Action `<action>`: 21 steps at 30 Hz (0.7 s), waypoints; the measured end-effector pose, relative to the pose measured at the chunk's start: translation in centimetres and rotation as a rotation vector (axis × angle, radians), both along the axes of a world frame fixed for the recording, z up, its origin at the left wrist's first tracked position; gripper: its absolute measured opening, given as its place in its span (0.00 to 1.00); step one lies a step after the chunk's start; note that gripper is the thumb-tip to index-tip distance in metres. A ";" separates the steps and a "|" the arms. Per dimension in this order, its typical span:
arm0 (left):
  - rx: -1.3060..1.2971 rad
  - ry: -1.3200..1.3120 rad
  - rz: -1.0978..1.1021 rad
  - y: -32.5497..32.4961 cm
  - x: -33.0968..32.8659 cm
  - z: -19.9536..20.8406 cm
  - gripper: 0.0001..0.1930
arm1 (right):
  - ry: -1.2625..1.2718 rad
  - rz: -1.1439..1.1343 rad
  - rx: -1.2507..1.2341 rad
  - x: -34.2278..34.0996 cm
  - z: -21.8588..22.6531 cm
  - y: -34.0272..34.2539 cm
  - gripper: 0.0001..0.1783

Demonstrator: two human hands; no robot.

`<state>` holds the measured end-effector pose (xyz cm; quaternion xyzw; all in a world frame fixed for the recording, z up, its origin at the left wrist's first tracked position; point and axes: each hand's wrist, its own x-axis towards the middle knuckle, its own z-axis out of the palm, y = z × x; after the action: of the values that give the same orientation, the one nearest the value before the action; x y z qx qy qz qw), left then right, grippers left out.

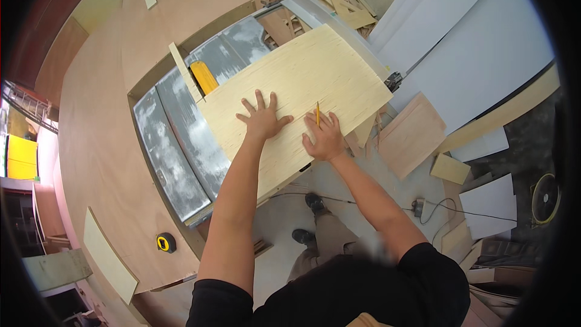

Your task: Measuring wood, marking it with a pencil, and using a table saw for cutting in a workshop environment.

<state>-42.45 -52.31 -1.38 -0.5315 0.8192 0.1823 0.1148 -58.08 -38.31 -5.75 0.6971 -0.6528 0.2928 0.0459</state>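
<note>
A pale plywood panel (339, 66) lies at a slant over the grey metal top of what looks like a table saw (181, 163). My left hand (263, 122) rests flat on the panel with its fingers spread. To its right, my right hand (325, 139) also lies on the panel, with a yellow pencil (318, 115) held upright between its fingers. Just beyond the panel's left edge sits a yellow part (204, 77), partly covered by the panel. A narrow wooden strip (185, 71) stands beside it.
A wide wooden worktop (97, 145) borders the metal top on the left and bears a yellow-black tape measure (166, 242). Wood offcuts (345, 0) pile up at the back. White boards (472, 79) lean at the right. A black cable (466, 210) crosses the floor.
</note>
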 end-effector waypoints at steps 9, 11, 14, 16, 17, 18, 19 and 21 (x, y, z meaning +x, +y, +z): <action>-0.020 0.005 0.043 -2.7 1.5 -0.6 0.53 | -0.039 0.012 0.017 1.3 -0.2 -3.1 0.26; -0.023 0.050 0.003 -3.6 0.4 -0.5 0.52 | 0.007 -0.041 -0.006 0.3 -0.4 -3.7 0.27; -0.013 0.037 0.007 -5.0 0.8 -0.3 0.52 | 0.013 -0.037 0.012 0.8 -0.4 -5.2 0.27; -0.022 0.000 0.004 -6.1 1.2 -0.4 0.53 | -0.002 -0.025 0.007 1.2 -0.7 -6.4 0.26; -0.031 -0.022 -0.010 -6.9 1.6 -0.5 0.54 | 0.000 -0.025 0.001 1.5 -0.7 -7.1 0.26; -0.034 -0.026 0.000 -7.5 1.8 -0.6 0.54 | -0.005 -0.015 -0.002 1.8 -0.7 -7.9 0.26; -0.041 -0.025 0.003 -8.2 2.1 -0.7 0.54 | -0.011 -0.012 -0.004 2.0 -0.7 -8.6 0.26; -0.045 -0.022 0.004 -9.0 2.1 -0.6 0.54 | -0.017 -0.011 -0.002 1.9 -0.7 -9.4 0.26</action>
<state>-40.39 -61.34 -1.97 -0.5374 0.8208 0.1582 0.1117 -56.16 -47.71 -6.50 0.6911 -0.6567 0.2989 0.0425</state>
